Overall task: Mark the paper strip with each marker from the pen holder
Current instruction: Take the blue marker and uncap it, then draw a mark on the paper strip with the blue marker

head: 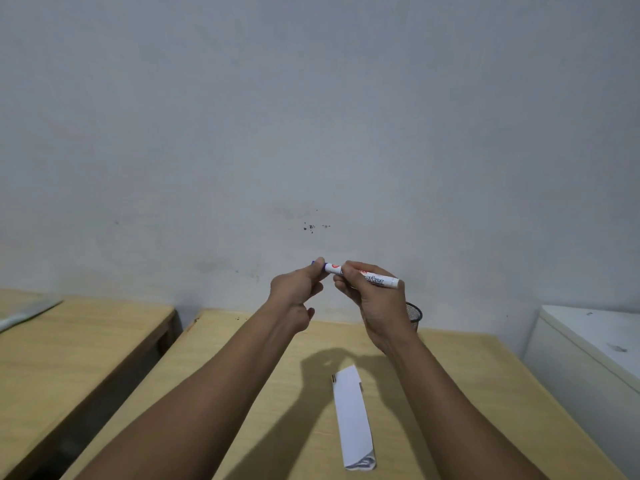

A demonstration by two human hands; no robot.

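Observation:
A white marker (375,278) with a blue cap is held level in the air in front of the wall. My right hand (372,299) grips its barrel, and my left hand (299,289) pinches the blue cap end (313,262). Below, a white paper strip (353,420) lies lengthwise on the wooden table (467,393). It carries short dark marks at its far left corner and a blue scribble at its near end. A black mesh pen holder (414,315) stands at the table's back, mostly hidden behind my right hand.
A second wooden table (79,344) stands to the left across a dark gap, with a pale flat object (27,311) on it. A white cabinet (595,344) sits at the right. A plain wall rises right behind the tables.

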